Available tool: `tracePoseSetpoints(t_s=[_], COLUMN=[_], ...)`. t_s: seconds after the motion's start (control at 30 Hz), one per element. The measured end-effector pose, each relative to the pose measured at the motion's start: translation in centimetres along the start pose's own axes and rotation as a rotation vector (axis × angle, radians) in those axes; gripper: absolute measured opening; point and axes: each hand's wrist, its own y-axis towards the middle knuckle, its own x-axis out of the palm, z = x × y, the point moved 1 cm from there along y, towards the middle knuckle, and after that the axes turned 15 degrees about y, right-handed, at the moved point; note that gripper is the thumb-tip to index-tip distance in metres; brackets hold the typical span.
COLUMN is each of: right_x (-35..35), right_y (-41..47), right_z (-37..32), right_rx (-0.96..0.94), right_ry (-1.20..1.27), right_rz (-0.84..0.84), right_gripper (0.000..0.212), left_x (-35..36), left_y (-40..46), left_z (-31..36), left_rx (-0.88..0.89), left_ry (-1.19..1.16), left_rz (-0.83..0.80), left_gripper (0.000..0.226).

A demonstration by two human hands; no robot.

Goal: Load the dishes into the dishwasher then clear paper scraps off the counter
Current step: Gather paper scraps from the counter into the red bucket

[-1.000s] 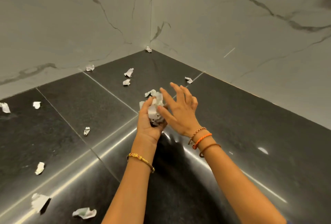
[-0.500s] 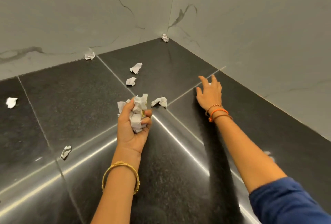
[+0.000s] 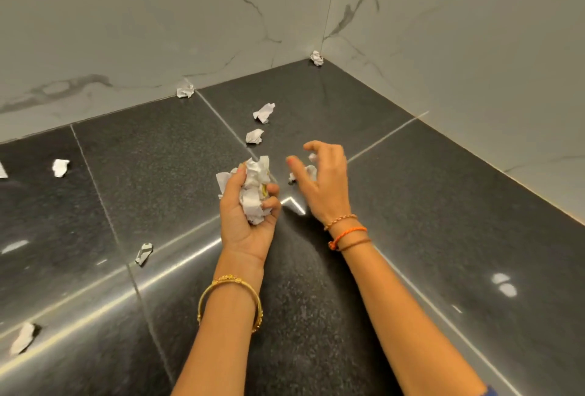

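1. Setting: a dark, glossy speckled counter [image 3: 443,205] laid in large tiles, meeting pale marble-veined walls [image 3: 126,31] at a corner in the upper right.
2. Left hand [image 3: 243,215]: palm up, fingers [image 3: 272,202] clenched round a wad [image 3: 253,186] of crumpled white paper scraps, which bulges out above the thumb and between the fingertips. A gold bangle [image 3: 231,284] circles the wrist.
3. Right hand [image 3: 323,180]: just beside the left, above the counter, fingers curled. A small scrap [image 3: 311,157] shows at the fingertips and more white paper [image 3: 308,171] lies under the palm; whether the fingers pinch either piece cannot be told. Thread bracelets [image 3: 346,231], orange and brown, sit on the wrist.
4. Near scraps: two loose pieces lie on the counter just beyond the hands, one [image 3: 254,136] close to a tile joint and another [image 3: 264,112] a little farther back.
5. Wall-line scraps: one piece [image 3: 185,91] rests against the foot of the left wall; one [image 3: 317,57] sits in the corner itself.
6. Left-side scraps: one piece [image 3: 60,167] lies well to the left, one [image 3: 144,253] nearer, left of the left forearm, and one [image 3: 22,337] close to the lower-left edge of the view.
7. Light: bright streaks and spots reflect off the counter beneath and beside the forearms.
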Motion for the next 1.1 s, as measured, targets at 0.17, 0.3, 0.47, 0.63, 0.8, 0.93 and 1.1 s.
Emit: tracePoseSetpoints(t_s=[0.17, 0.3, 0.47, 0.63, 0.8, 0.93, 1.1], right_x=[1.8, -0.1, -3.7, -7.4, -5.5, -2.5, 3.2], right_y=[-0.1, -1.8, -7.0, -13.0, -18.4, -20.2, -22.7], right_z=[0.6, -0.3, -1.7, -3.9, -7.7, -9.9, -13.3], right_rx=[-0.018, 0.028, -0.049, 0.083, 0.215, 0.156, -0.068], right_ry=[-0.442, -0.178, -0.055, 0.324, 0.497, 0.366, 0.207], right_rz=[-0.208, -0.087, 0.053, 0.266, 0.065, -0.213, -0.527], right_gripper=[0.027, 0.014, 0.017, 0.016, 0.049, 0.055, 0.026], left_x=[-0.6, -0.2, -0.2, -0.6, -3.0, -4.0, -9.9], left_y=[0.1, -0.5, -2.7, -7.6, -14.0, -16.9, -22.2], left_z=[1.0, 0.8, 0.3, -1.1, -0.1, 2.3, 6.5], left_rx=[0.055, 0.053, 0.01, -0.107, -0.053, 0.068, 0.323], left_ry=[-0.043, 0.003, 0.038, 0.094, 0.075, 0.177, 0.15], left_rz=[0.048, 0.059, 0.014, 0.026, 0.031, 0.053, 0.215], left_gripper=[0.014, 0.014, 0.014, 0.013, 0.016, 0.014, 0.01])
